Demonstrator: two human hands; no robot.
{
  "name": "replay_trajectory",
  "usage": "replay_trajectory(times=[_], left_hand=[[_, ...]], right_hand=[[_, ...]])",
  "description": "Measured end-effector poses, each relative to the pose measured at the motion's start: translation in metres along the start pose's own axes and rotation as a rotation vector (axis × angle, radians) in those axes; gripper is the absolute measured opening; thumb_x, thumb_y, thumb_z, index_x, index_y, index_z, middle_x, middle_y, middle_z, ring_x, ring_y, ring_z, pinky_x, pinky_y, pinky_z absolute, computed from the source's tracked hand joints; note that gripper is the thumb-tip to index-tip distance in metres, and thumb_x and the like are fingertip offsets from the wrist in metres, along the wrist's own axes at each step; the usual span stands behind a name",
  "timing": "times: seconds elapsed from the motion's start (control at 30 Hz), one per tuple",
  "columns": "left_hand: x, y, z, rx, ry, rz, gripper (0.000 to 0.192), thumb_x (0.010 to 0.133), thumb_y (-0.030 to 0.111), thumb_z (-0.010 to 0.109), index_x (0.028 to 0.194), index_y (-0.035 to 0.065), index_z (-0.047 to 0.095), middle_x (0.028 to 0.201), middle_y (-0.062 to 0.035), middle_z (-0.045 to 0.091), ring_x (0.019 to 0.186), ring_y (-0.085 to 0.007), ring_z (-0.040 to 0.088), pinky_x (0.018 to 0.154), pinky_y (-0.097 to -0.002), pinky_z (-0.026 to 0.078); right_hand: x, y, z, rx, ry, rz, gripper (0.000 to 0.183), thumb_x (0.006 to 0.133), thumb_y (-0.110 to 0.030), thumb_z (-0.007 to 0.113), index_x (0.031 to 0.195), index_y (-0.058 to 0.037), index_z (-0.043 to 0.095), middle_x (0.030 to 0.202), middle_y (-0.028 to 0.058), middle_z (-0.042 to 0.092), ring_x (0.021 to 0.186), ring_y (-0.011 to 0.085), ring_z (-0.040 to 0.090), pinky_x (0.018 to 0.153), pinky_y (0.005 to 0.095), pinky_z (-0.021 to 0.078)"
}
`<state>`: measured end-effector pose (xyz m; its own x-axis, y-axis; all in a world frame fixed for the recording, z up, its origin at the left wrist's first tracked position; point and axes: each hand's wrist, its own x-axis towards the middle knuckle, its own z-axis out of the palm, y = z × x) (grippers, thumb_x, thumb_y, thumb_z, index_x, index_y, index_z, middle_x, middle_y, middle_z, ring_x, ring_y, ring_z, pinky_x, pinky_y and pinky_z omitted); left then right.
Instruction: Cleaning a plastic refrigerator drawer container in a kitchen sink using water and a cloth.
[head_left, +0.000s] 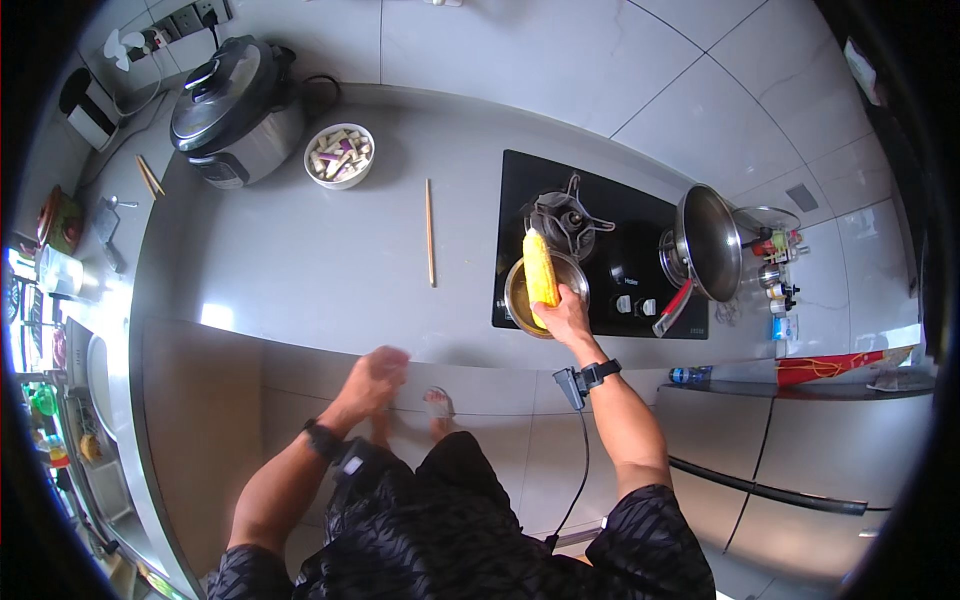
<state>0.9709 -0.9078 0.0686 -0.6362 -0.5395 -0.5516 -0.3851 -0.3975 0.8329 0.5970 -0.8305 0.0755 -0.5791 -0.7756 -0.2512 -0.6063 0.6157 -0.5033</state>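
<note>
My right hand (564, 315) grips the lower end of a yellow corn cob (541, 274). The cob lies over a round metal bowl (574, 271) at the near left part of the black gas hob (615, 292); whether it touches the bowl, I cannot tell. My left hand (382, 376) is blurred near the counter's front edge, its fingers curled; what they may hold is hidden. A single wooden chopstick (430, 232) lies on the grey counter (360, 277) left of the hob. Further back, a white bowl (309, 166) holds cut eggplant pieces (341, 154).
An electric pressure cooker (247, 120) stands at the back left. A wok (709, 244) with a red-and-grey handle sits on the hob's right side. Small bottles (780, 298) are beyond it. A pair of chopsticks (150, 178) and a cleaver (107, 232) lie far left.
</note>
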Motion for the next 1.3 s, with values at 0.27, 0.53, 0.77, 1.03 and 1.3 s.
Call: replay_trajectory(times=[0.27, 0.53, 0.77, 1.03, 1.3], left_hand=[[0.086, 0.052, 0.100, -0.097, -0.067, -0.051, 0.069, 0.099, 0.021, 0.064, 0.158, 0.0054, 0.031, 0.152, -0.0236, 0.046, 0.126, -0.0292, 0.059, 0.091, -0.0413, 0.060], [0.096, 0.056, 0.118, -0.129, -0.255, -0.039, 0.073, 0.100, 0.024, 0.068, 0.161, 0.0132, 0.029, 0.156, -0.0188, 0.043, 0.126, -0.0244, 0.056, 0.096, -0.0420, 0.054], [0.065, 0.080, 0.089, -0.053, -0.327, 0.016, 0.065, 0.100, 0.036, 0.066, 0.151, 0.0025, 0.043, 0.136, -0.0149, 0.059, 0.113, -0.0246, 0.063, 0.093, -0.0395, 0.054], [0.014, 0.054, 0.055, 0.113, -0.299, -0.097, 0.044, 0.100, 0.032, 0.065, 0.131, 0.0009, 0.061, 0.119, -0.0095, 0.067, 0.100, -0.0215, 0.067, 0.082, -0.0344, 0.058], [0.004, 0.005, 0.121, 0.322, -0.467, -0.191, 0.030, 0.098, 0.023, 0.067, 0.121, 0.0042, 0.065, 0.107, -0.0055, 0.067, 0.090, -0.0167, 0.068, 0.073, -0.0312, 0.059]], right_hand=[[-0.012, -0.003, -0.024, -0.021, 0.340, -0.165, 0.051, 0.087, -0.025, 0.077, 0.129, -0.0010, 0.060, 0.131, 0.0269, 0.062, 0.124, 0.0421, 0.058, 0.104, 0.0472, 0.0499], [-0.027, 0.078, 0.001, 0.889, -0.287, 0.462, 0.033, 0.099, -0.028, 0.065, 0.111, 0.0014, 0.058, 0.081, 0.0154, 0.073, 0.059, 0.0216, 0.070, 0.050, 0.0352, 0.0578], [-0.078, 0.074, 0.019, 1.049, -0.184, 0.472, 0.026, 0.096, -0.018, 0.059, 0.105, 0.0054, 0.051, 0.072, 0.0170, 0.068, 0.053, 0.0227, 0.066, 0.045, 0.0349, 0.0542], [-0.254, 0.106, 0.001, 1.195, -0.092, 0.388, 0.024, 0.100, -0.017, 0.057, 0.100, 0.0063, 0.062, 0.068, 0.0112, 0.066, 0.052, 0.0171, 0.064, 0.049, 0.0313, 0.0526], [-0.482, 0.159, -0.021, 1.449, 0.517, 0.750, 0.028, 0.099, -0.018, 0.062, 0.088, 0.0075, 0.069, 0.067, 0.0123, 0.069, 0.051, 0.0189, 0.066, 0.049, 0.0314, 0.0542]])
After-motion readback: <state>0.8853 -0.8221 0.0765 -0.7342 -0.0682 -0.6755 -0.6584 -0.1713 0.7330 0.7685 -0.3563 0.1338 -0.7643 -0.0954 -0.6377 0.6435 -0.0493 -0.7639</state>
